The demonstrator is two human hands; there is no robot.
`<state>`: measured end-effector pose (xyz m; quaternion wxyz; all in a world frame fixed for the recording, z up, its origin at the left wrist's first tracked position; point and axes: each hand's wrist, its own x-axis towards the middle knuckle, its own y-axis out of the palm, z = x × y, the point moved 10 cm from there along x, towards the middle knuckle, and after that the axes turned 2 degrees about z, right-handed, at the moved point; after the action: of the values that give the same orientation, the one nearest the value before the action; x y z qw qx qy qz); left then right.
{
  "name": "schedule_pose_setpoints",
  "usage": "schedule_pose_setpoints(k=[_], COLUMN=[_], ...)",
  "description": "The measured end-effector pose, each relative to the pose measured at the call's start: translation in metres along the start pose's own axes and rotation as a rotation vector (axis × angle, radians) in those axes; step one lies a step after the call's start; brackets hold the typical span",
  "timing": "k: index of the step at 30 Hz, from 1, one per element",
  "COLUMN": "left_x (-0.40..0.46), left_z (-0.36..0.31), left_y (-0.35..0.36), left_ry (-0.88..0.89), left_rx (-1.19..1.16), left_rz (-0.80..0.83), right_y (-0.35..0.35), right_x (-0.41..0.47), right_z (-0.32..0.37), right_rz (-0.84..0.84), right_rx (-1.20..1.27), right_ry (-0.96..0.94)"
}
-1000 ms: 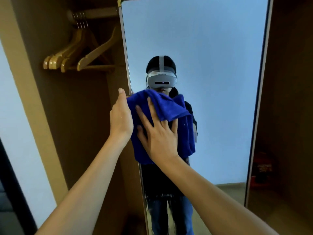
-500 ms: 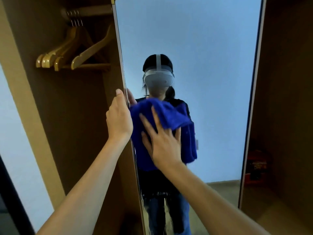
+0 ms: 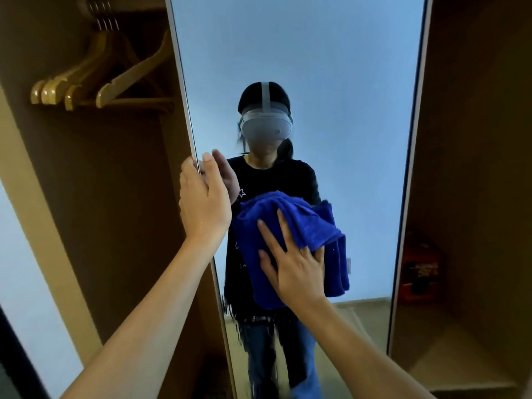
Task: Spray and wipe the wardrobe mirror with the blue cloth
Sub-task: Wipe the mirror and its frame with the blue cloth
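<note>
**Wiping the wardrobe mirror**

The right hand (image 3: 298,272), fingers spread flat, presses the blue cloth (image 3: 290,240) against the mirror (image 3: 331,67) at its lower middle. The left hand (image 3: 204,203) grips the mirror's left edge, fingers wrapped around it.

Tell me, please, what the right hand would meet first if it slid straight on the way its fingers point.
The right hand points up the glass, so it would stay on the blue cloth, then bare mirror; the way looks free, though depth is unclear.
</note>
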<state>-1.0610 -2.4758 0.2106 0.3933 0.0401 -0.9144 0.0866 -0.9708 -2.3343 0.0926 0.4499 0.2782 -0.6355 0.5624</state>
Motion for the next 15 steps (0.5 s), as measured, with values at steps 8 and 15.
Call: schedule_pose_setpoints(k=[8, 15], left_x=[-0.001, -0.002], left_z=[0.004, 0.004], left_y=[0.003, 0.002], left_ry=[-0.026, -0.039], left_rx=[0.046, 0.081], left_rz=[-0.1, -0.149], right_y=[-0.028, -0.054], right_x=[0.037, 0.036], right_z=[-0.031, -0.115], right_rz=[-0.039, -0.062], right_rx=[-0.034, -0.013], right_ry=[0.035, 0.226])
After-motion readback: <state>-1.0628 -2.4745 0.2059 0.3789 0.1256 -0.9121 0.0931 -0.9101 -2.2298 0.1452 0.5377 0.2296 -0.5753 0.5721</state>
